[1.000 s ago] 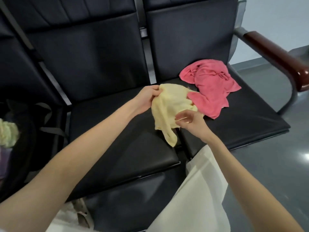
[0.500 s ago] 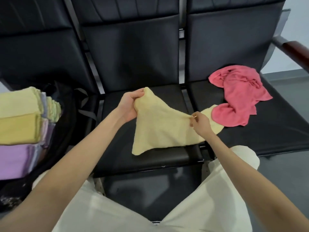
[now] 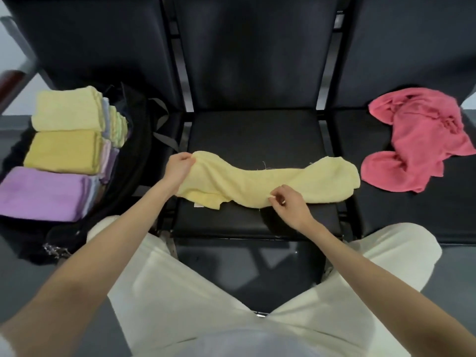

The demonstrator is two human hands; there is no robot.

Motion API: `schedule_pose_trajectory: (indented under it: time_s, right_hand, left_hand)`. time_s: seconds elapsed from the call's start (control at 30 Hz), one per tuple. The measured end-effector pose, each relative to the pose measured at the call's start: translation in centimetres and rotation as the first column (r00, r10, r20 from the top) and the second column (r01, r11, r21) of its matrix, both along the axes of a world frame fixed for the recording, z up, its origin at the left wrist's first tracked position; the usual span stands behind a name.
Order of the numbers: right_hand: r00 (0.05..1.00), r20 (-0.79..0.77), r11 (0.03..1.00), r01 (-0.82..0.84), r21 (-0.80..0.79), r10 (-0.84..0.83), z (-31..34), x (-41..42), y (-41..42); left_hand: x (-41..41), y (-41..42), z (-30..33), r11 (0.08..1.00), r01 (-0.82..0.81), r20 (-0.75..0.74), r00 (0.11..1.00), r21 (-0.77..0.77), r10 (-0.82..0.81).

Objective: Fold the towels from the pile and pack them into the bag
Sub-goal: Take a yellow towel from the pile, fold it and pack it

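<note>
At the left, the black bag (image 3: 134,161) sits on the left seat, and more of its folded towels (image 3: 64,153) now show than half a second ago. Your left hand (image 3: 177,167) still pinches the left end of the yellow towel (image 3: 257,182). That towel, held up as a triangle before, now lies stretched flat across the middle seat (image 3: 257,132), near its front edge. Your right hand (image 3: 288,204) pinches its near edge further along. The pink towel (image 3: 422,140) stays crumpled on the right seat, apart from the yellow one.
</note>
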State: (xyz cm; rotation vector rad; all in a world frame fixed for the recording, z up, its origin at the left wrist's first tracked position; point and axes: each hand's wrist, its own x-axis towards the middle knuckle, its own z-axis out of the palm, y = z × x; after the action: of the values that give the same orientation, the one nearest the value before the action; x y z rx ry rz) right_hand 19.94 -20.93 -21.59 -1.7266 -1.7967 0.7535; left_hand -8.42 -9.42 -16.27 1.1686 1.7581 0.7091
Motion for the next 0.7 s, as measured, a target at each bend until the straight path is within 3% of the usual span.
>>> schedule_pose_trajectory:
  time_s: [0.17,0.23,0.33,0.4,0.47,0.57,0.7]
  right_hand:
    - [0.965,-0.071,0.904,-0.263,-0.337,0.254,-1.0,-0.7,0.3]
    - [0.982,-0.038,0.931,-0.188,-0.312,0.185,-0.8,0.1,1.6]
    - [0.998,0.064,0.978,0.003,-0.209,0.011,-0.9,2.1,4.8]
    - [0.986,0.156,0.977,0.084,-0.197,-0.053,-1.3,3.5,7.2]
    - [0.968,0.244,0.968,0.112,-0.224,-0.055,-2.3,4.9,9.3]
    - [0.945,0.327,0.949,0.11,-0.297,-0.007,-3.2,6.2,11.2]
    - [0.922,0.386,0.942,0.102,-0.319,0.031,-3.4,6.4,11.7]
  left_hand:
    - [-0.6,-0.6,-3.4,0.991,0.08,-0.383,0.917,-0.108,-0.116]
    - [0.1,-0.7,-4.2,0.981,0.071,-0.545,0.823,-0.178,-0.158]
    - [2.6,-0.9,-4.4,0.979,0.199,-0.7,0.705,0.037,-0.117]
    - [4.6,-0.5,-4.5,0.92,0.349,-0.691,0.71,0.179,-0.135]
    - [6.7,0.4,-5.0,0.874,0.447,-0.631,0.738,0.191,-0.239]
    - [9.6,1.7,-6.3,0.857,0.513,-0.541,0.736,0.053,-0.407]
    - [12.0,2.8,-7.9,0.88,0.464,-0.44,0.772,-0.101,-0.458]
